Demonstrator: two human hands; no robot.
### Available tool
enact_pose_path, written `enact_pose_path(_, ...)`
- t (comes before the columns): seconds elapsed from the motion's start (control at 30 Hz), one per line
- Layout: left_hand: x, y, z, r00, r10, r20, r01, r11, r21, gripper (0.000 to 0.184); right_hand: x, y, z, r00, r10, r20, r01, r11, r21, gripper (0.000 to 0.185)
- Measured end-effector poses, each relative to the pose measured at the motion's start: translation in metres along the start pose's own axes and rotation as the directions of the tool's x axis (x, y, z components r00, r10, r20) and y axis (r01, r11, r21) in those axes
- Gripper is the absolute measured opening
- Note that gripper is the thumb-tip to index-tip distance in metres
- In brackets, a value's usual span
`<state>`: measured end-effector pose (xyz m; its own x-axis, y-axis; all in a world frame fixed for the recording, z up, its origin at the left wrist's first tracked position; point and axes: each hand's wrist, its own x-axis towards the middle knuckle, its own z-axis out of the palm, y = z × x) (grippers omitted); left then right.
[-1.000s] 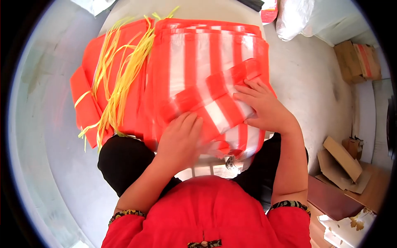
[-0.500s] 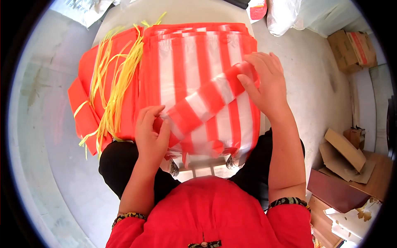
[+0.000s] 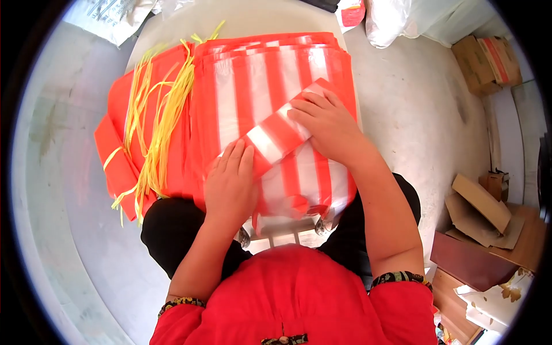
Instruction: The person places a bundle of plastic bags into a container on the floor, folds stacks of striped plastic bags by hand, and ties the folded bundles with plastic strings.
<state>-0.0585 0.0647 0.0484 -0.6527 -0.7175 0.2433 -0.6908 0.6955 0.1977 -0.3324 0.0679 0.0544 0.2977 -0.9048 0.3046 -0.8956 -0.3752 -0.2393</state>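
A folded strip of red-and-white striped plastic bag (image 3: 268, 147) lies slantwise on a flat stack of striped plastic bags (image 3: 226, 86). On the strip's lower left end rests my left hand (image 3: 231, 181), palm down, its fingers stretched out. My right hand (image 3: 330, 123) presses on the upper right part, fingers laid across the plastic and slightly bent. Both thumbs are mostly hidden. To the left of the stack, a bunch of yellow plastic ties (image 3: 167, 123) drapes over red plastic sheets (image 3: 122, 92). A folded red bundle (image 3: 115, 164) with a yellow tie around it lies at the far left.
The stack rests on a pale stool or table top (image 3: 241, 20) between my knees. Cardboard boxes stand on the right, one closed (image 3: 480, 69) and one with its flaps up (image 3: 480, 213). White plastic bags (image 3: 388, 23) lie at the top right.
Both hands have gone from holding the strip's ends, thumbs up, to lying palm down on it. The right hand has shifted left and down. The strip now lies flatter on the stack.
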Motion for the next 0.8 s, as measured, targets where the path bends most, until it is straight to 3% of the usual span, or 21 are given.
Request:
enact_pose_path(0.1, -0.003, -0.006, 0.001, 0.996, -0.091, 0.022, 0.091, 0.995, -0.027, 0.053, 0.004, 0.014, -0.003, 0.998, -0.039, -0.049, 0.036, 0.997, -0.065, 0.035)
enact_pose_path(0.2, -0.001, -0.003, -0.02, 0.948, -0.242, 0.208, 0.269, 0.957, -0.111, 0.054, 0.006, 0.011, -0.019, 0.966, 0.258, 0.032, -0.259, 0.965, 0.026, 0.034)
enact_pose_path(0.23, 0.001, -0.002, -0.024, 0.915, -0.291, 0.278, 0.372, 0.875, -0.309, 0.051, 0.007, 0.006, -0.028, 0.961, 0.249, -0.12, -0.251, 0.968, -0.009, 0.031)
enact_pose_path(0.27, 0.003, -0.002, -0.028, 0.878, -0.319, 0.358, 0.466, 0.742, -0.482, 0.048, 0.008, -0.001, -0.039, 0.936, 0.228, -0.267, -0.248, 0.968, -0.045, 0.028)
enact_pose_path(0.33, 0.003, 0.0, -0.024, 0.809, -0.292, 0.51, 0.586, 0.341, -0.735, 0.047, 0.009, -0.006, -0.051, 0.856, 0.181, -0.484, -0.236, 0.97, -0.055, 0.024)
enact_pose_path(0.4, -0.001, 0.004, -0.009, 0.768, -0.178, 0.616, 0.595, -0.157, -0.788, 0.052, 0.008, -0.008, -0.056, 0.763, 0.154, -0.627, -0.203, 0.979, -0.007, 0.02)
enact_pose_path(0.5, 0.001, 0.019, -0.003, 0.792, -0.123, 0.598, 0.592, -0.085, -0.801, 0.062, -0.009, 0.008, -0.043, 0.873, 0.249, -0.42, -0.233, 0.968, 0.089, 0.022)
enact_pose_path(0.6, 0.002, 0.016, -0.009, 0.822, -0.092, 0.562, 0.569, 0.176, -0.804, 0.069, -0.018, 0.009, -0.034, 0.896, 0.343, -0.281, -0.323, 0.939, 0.118, 0.018)
enact_pose_path(0.7, -0.002, 0.016, -0.009, 0.84, -0.168, 0.516, 0.542, 0.285, -0.79, 0.068, -0.029, 0.006, -0.035, 0.889, 0.446, -0.099, -0.441, 0.895, 0.075, 0.023)
enact_pose_path(0.8, -0.005, 0.008, 0.001, 0.969, -0.071, 0.235, 0.211, 0.729, -0.651, 0.069, -0.034, 0.003, -0.042, 0.763, 0.635, 0.121, -0.646, 0.752, 0.128, 0.033)
